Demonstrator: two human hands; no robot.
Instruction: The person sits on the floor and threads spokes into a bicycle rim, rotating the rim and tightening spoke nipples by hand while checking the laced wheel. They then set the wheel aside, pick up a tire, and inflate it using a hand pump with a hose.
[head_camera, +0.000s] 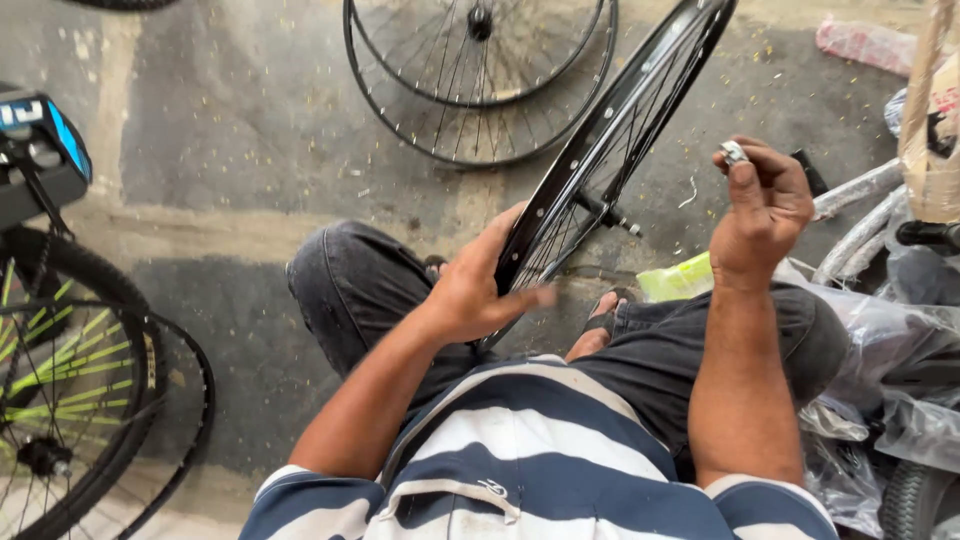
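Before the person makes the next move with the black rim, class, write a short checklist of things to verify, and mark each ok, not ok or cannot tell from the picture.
1. Left hand grips the black rim: ok.
2. Right hand holds the small silver part at its fingertips: ok.
3. Rim stands on edge between the knees: ok.
4. Hub axle visible and unobstructed: ok.
5. What kind of part the silver piece is: cannot tell.
6. Floor nearby free of other wheels: not ok, a spoked wheel lies just ahead.
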